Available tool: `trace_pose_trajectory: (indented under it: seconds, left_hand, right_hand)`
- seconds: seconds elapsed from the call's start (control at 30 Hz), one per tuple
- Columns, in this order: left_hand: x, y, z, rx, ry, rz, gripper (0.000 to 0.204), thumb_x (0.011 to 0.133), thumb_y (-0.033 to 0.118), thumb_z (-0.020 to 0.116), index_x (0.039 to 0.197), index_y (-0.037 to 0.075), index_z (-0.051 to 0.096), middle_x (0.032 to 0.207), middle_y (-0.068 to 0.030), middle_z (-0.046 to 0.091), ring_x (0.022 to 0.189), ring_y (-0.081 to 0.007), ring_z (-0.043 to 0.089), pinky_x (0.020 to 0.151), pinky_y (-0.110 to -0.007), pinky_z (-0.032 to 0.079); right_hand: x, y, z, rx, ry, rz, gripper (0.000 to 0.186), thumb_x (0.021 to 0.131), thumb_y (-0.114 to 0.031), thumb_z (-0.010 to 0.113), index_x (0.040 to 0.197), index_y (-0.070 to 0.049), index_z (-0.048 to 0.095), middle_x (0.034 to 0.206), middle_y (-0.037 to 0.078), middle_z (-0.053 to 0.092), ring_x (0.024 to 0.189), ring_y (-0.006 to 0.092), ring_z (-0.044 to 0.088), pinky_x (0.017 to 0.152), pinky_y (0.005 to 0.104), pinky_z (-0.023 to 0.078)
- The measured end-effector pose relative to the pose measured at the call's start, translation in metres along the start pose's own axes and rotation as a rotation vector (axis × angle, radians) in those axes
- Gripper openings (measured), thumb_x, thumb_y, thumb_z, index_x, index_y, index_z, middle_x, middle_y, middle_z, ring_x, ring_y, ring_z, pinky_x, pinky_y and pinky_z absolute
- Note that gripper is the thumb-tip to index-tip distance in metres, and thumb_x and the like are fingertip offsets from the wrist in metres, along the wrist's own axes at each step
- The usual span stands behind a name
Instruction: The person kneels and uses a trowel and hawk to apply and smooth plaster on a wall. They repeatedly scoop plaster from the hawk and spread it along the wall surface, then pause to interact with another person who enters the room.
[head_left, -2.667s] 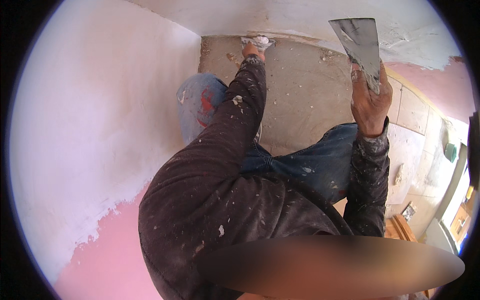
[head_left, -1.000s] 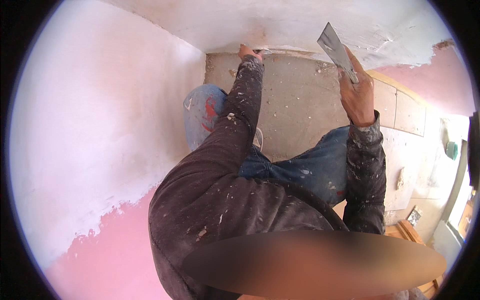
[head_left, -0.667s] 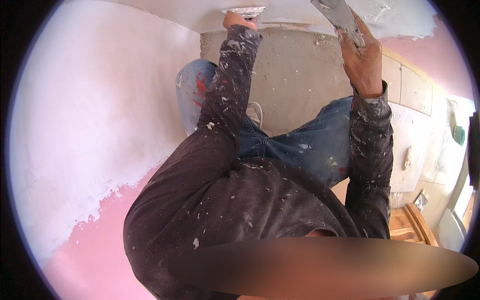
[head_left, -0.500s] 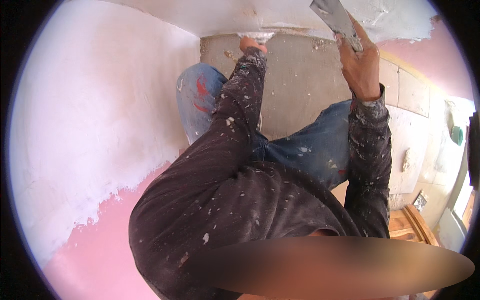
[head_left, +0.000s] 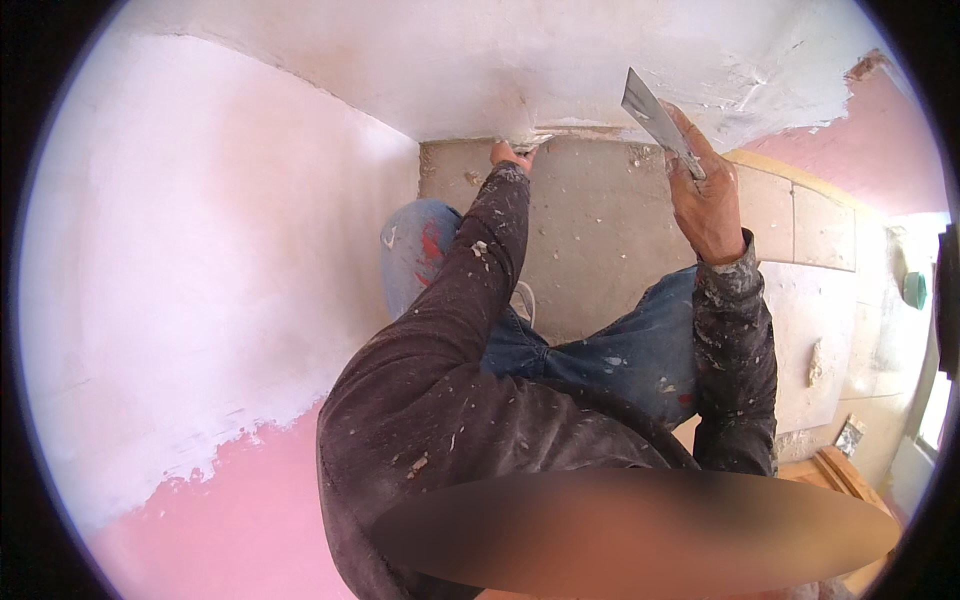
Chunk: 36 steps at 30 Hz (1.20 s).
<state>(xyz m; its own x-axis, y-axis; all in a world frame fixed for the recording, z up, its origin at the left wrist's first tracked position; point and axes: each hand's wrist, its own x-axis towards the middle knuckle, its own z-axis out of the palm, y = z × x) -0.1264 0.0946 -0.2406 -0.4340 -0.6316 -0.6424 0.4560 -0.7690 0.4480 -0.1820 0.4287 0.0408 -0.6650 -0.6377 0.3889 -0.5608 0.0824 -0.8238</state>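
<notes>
Right hand point(head_left: 708, 208) had grip clamped on scraper point(head_left: 660, 120), near far wall point(head_left: 440, 70); left hand point(head_left: 509, 156) clamped spreader point(head_left: 536, 146) at its foot.

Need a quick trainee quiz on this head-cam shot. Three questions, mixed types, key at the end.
1. Open: What tool is in the person's right hand?

2. True or false: The left hand is up near the top of the front wall.

3. Multiple choice: The left wall is partly white. What other colour does it show?
a) green
b) pink
c) yellow

Key:
1. A scraper with a flat grey blade.
2. False; it is at the foot of that wall, by the edge of the floor.
3. b
</notes>
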Motion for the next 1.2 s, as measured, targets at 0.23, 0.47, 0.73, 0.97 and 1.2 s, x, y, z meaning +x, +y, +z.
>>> trace_pose_trajectory:
  seconds: [0.23, 0.47, 0.73, 0.97, 1.2]
  left_hand:
    - [-0.038, 0.025, 0.046, 1.008, -0.08, 0.159, 0.066, 0.086, 0.047, 0.053, 0.136, 0.005, 0.041, 0.14, -0.0149, 0.042, 0.129, -0.0292, 0.041, 0.106, -0.044, 0.036]
    - [-0.092, 0.101, 0.098, 2.312, -0.028, 0.879, 0.076, 0.074, 0.057, 0.069, 0.12, -0.003, 0.058, 0.12, -0.0195, 0.06, 0.112, -0.0293, 0.058, 0.095, -0.035, 0.047]
    - [-0.201, 0.114, 0.184, 2.285, -0.069, 1.043, 0.08, 0.068, 0.061, 0.07, 0.11, -0.006, 0.062, 0.106, -0.0246, 0.064, 0.102, -0.0326, 0.063, 0.092, -0.038, 0.049]
    - [-0.123, 0.036, 0.025, 1.913, -0.109, 0.987, 0.052, 0.072, 0.034, 0.074, 0.105, -0.005, 0.062, 0.102, -0.0198, 0.065, 0.099, -0.0261, 0.064, 0.086, -0.036, 0.052]
    - [-0.038, -0.037, -0.005, 1.925, 0.135, 0.151, 0.066, 0.07, 0.014, 0.076, 0.127, -0.004, 0.045, 0.121, -0.0159, 0.056, 0.114, -0.0159, 0.055, 0.095, -0.03, 0.046]
  right_hand:
    - [0.003, 0.005, -0.007, 0.021, 0.047, -0.103, 0.049, 0.082, 0.005, 0.047, 0.13, -0.006, 0.05, 0.114, 0.025, 0.06, 0.104, 0.0401, 0.059, 0.089, 0.0389, 0.047]
    - [0.003, -0.001, -0.004, 0.049, 0.076, -0.119, 0.049, 0.082, 0.005, 0.046, 0.13, -0.006, 0.051, 0.107, 0.028, 0.061, 0.087, 0.0423, 0.062, 0.077, 0.0412, 0.049]
    - [0.004, 0.023, -0.006, -0.092, 0.178, -0.223, 0.047, 0.083, 0.0, 0.048, 0.129, -0.008, 0.053, 0.09, 0.03, 0.06, 0.077, 0.0442, 0.059, 0.071, 0.0449, 0.048]
    - [-0.002, -0.033, -0.008, 0.002, 0.02, -0.065, 0.037, 0.088, -0.001, 0.044, 0.123, 0.006, 0.052, 0.11, 0.026, 0.062, 0.082, 0.0294, 0.063, 0.075, 0.0353, 0.05]
    - [0.001, 0.018, 0.001, -0.088, 0.105, -0.152, 0.047, 0.085, 0.002, 0.05, 0.131, -0.009, 0.052, 0.107, 0.024, 0.064, 0.097, 0.0329, 0.065, 0.083, 0.0369, 0.05]
